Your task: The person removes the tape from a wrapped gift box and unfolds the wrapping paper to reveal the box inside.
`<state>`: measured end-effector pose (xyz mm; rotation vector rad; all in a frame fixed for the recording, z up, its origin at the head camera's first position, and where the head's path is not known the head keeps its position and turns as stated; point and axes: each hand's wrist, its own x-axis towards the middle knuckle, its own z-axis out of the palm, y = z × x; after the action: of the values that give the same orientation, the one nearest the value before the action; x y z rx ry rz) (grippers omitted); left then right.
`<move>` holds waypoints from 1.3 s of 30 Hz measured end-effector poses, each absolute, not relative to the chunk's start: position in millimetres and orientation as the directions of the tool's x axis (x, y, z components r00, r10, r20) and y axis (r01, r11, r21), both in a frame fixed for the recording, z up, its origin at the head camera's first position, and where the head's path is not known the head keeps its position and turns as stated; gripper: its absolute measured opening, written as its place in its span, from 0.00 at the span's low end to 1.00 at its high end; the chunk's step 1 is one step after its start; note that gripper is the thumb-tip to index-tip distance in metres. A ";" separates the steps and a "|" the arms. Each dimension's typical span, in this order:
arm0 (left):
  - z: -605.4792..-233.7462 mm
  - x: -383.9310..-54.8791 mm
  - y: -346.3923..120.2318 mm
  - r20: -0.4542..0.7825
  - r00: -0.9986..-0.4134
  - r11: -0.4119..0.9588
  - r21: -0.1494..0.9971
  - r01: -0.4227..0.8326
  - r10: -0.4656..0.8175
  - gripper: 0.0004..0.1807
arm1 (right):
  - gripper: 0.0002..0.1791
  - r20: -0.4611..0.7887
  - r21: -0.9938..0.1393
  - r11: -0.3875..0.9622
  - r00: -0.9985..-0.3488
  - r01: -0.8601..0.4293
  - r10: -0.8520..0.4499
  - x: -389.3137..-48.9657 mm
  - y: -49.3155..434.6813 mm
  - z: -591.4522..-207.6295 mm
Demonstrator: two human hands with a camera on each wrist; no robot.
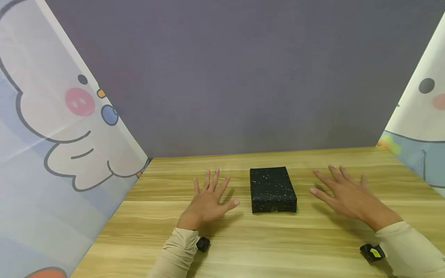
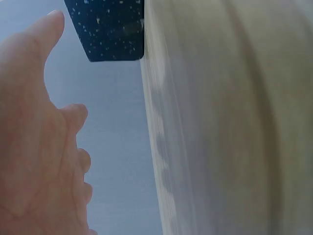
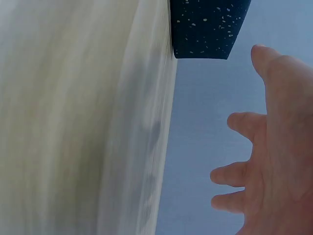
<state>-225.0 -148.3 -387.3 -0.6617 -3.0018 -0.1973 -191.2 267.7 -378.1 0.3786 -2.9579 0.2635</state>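
A black box-shaped block (image 1: 272,187) speckled with light flecks lies flat on the wooden table between the two hands. To its left is my left hand (image 1: 208,202), palm down with fingers spread, apart from the block. On the other side my right hand (image 1: 352,197) also has its fingers spread and holds nothing. In the left wrist view the left hand (image 2: 36,137) hovers over the table, with a corner of the block (image 2: 110,29) beyond the thumb. The right wrist view likewise has the right hand (image 3: 279,142) raised off the surface, near the block (image 3: 205,29).
The light wood-grain table (image 1: 167,239) ends at a plain grey wall panel (image 1: 243,77) at the back. Cloths printed with cartoon figures hang at the left (image 1: 41,162) and the right (image 1: 420,127). Each wrist carries a small black device.
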 end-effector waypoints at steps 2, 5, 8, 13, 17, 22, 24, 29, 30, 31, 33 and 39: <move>-388.1 -223.3 -142.7 0.087 -0.902 0.896 0.103 0.431 0.424 0.50 | 0.41 0.171 -0.157 0.952 -0.956 -0.264 -0.237 -189.5 268.7 -378.0; -388.3 -220.2 -137.8 0.082 -0.899 0.896 0.081 0.436 0.430 0.50 | 0.41 0.182 -0.153 0.950 -0.952 -0.273 -0.245 -187.1 267.5 -380.1; -387.5 -218.1 -137.0 0.074 -0.897 0.895 0.068 0.440 0.436 0.50 | 0.40 0.193 -0.154 0.945 -0.947 -0.289 -0.258 -185.8 262.4 -382.5; -384.8 -218.0 -134.0 0.071 -0.888 0.885 0.078 0.459 0.454 0.48 | 0.40 0.192 -0.183 0.935 -0.943 -0.305 -0.270 -185.6 256.3 -381.4; -383.5 -218.0 -128.6 0.077 -0.882 0.878 0.088 0.470 0.464 0.47 | 0.39 0.194 -0.191 0.928 -0.939 -0.320 -0.284 -187.4 252.4 -381.1; -384.8 -216.7 -122.3 0.074 -0.873 0.870 0.081 0.487 0.482 0.47 | 0.39 0.190 -0.198 0.925 -0.939 -0.324 -0.288 -187.2 247.2 -384.5; -385.8 -216.9 -120.6 0.076 -0.869 0.865 0.084 0.494 0.489 0.46 | 0.38 0.193 -0.209 0.921 -0.937 -0.328 -0.290 -187.4 244.8 -385.3; -386.6 -217.8 -117.0 0.073 -0.864 0.856 0.115 0.503 0.498 0.47 | 0.38 0.206 -0.235 0.909 -0.932 -0.343 -0.298 -189.8 238.2 -384.5; -386.3 -217.8 -116.2 0.073 -0.863 0.854 0.123 0.506 0.501 0.47 | 0.38 0.208 -0.238 0.908 -0.931 -0.345 -0.299 -190.1 237.1 -383.9; -386.5 -218.0 -115.4 0.073 -0.862 0.853 0.121 0.508 0.503 0.48 | 0.38 0.209 -0.241 0.907 -0.931 -0.345 -0.299 -190.3 236.2 -383.3; -387.0 -218.3 -114.0 0.078 -0.859 0.851 0.122 0.511 0.505 0.48 | 0.38 0.212 -0.238 0.907 -0.929 -0.348 -0.302 -190.6 234.9 -382.4; -387.9 -217.3 -112.1 0.094 -0.858 0.848 0.129 0.513 0.505 0.48 | 0.37 0.226 -0.212 0.909 -0.923 -0.359 -0.312 -191.3 232.7 -383.2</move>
<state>-217.3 -112.1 -387.9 -0.8176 -2.9654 -0.2312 -191.3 232.7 -383.2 0.5112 -2.8851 0.3727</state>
